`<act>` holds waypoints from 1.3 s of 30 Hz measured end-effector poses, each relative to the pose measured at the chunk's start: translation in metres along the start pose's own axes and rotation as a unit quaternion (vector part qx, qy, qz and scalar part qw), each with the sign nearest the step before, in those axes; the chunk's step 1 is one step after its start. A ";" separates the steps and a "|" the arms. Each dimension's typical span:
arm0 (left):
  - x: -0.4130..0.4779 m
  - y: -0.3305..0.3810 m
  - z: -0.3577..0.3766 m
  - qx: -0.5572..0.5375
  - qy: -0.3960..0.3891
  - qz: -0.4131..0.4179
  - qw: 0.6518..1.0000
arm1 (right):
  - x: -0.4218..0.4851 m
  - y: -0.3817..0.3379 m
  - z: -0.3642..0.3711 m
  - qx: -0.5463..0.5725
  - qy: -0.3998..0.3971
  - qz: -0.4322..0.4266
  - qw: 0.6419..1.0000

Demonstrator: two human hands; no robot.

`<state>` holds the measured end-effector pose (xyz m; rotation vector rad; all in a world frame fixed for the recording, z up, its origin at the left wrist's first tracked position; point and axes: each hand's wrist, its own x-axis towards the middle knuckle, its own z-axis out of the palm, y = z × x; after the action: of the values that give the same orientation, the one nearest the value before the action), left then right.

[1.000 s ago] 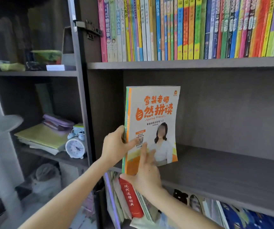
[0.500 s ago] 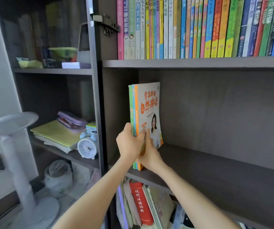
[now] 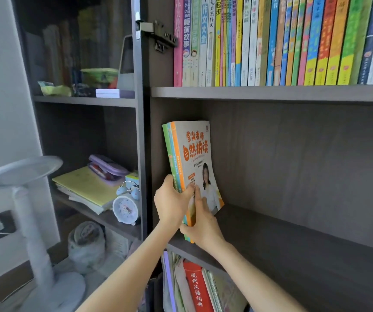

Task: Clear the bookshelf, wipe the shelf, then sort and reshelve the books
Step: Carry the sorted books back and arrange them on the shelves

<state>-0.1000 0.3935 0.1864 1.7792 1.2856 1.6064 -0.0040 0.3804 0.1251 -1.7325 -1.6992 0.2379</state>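
Books [image 3: 191, 167] stood at the shelf's [image 3: 293, 239] left end, mid-reshelving, left hand [image 3: 172, 204] curled round their spines, right hand [image 3: 204, 229] seemingly pinching the lower edge; next, they needed releasing upright.

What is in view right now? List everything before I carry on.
shelf: one, dark brown, middle bay
books: about three, orange and green, near upright at the shelf's left end
book row: many, mixed colours, shelf above
dictionary: one, red, bay below
clock: one, pale blue and white, left bay
paper pile: one, yellow on top, left of the clock
pencil case: one, purple, on the pile
bowl: one, green, upper left shelf
stand: one, white, round head, floor at left
left hand: one, grips the books' spines
right hand: one, holds their lower end, fingers on the cover
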 end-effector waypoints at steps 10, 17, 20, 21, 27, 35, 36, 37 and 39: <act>-0.001 -0.007 -0.021 0.061 -0.121 0.030 0.990 | -0.007 0.007 -0.024 0.076 -0.117 -0.004 0.990; -0.020 -0.019 -0.012 0.061 -0.132 0.016 0.989 | -0.009 0.010 -0.030 0.018 -0.147 0.021 0.989; -0.017 -0.022 -0.008 0.057 -0.104 0.008 0.993 | -0.010 0.007 -0.030 0.014 -0.150 0.018 0.988; -0.014 -0.023 -0.009 0.059 -0.096 0.012 0.994 | -0.009 0.006 -0.030 0.018 -0.152 0.017 0.988; -0.007 -0.028 -0.016 0.082 -0.070 0.026 0.994 | -0.008 -0.005 -0.023 -0.028 -0.139 -0.003 0.990; -0.010 -0.026 -0.020 0.020 -0.101 0.033 0.994 | -0.014 0.009 -0.036 -0.050 -0.113 -0.013 0.992; -0.010 -0.027 -0.022 0.013 -0.108 0.032 0.994 | -0.014 0.010 -0.033 -0.059 -0.114 -0.015 0.992; -0.011 -0.030 -0.024 0.006 -0.112 0.030 0.993 | -0.015 0.012 -0.031 -0.064 -0.117 -0.016 0.991; -0.015 -0.033 -0.023 -0.001 -0.105 0.022 0.994 | -0.013 0.013 -0.030 -0.046 -0.129 -0.011 0.991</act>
<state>-0.1312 0.3910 0.1570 1.9293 1.1555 1.3974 0.0223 0.3595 0.1357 -1.8116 -1.9404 0.3920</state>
